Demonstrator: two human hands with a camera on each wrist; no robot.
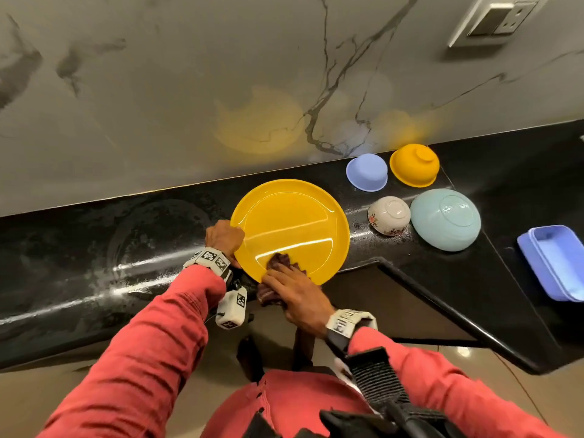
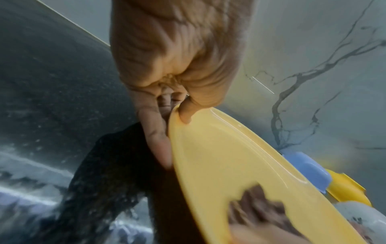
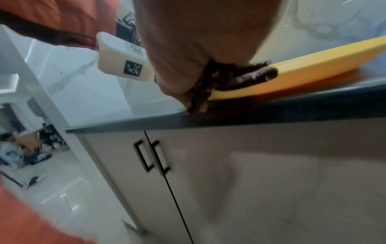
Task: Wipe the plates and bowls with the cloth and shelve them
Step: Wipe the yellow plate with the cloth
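A large yellow plate (image 1: pixel 290 222) (image 2: pixel 234 165) (image 3: pixel 303 69) is tilted at the front edge of the black counter (image 1: pixel 94 248). My left hand (image 1: pixel 225 238) (image 2: pixel 177 105) pinches its left rim, thumb on the inner face and fingers behind. My right hand (image 1: pixel 297 295) (image 3: pixel 194 54) holds a dark brown cloth (image 1: pixel 279 262) (image 2: pixel 256 208) (image 3: pixel 240 77) against the plate's near lower part, with the cloth folded over the rim. Upside-down bowls stand to the right: lavender (image 1: pixel 367 172), yellow (image 1: pixel 414 165), white floral (image 1: pixel 388 215) and pale teal (image 1: pixel 445 223).
A lavender rectangular container (image 1: pixel 556 263) lies at the counter's far right. A marble wall (image 1: pixel 189 90) rises behind the counter, with a socket plate (image 1: pixel 499 20) at top right. Cabinet doors with black handles (image 3: pixel 152 156) are below the counter.
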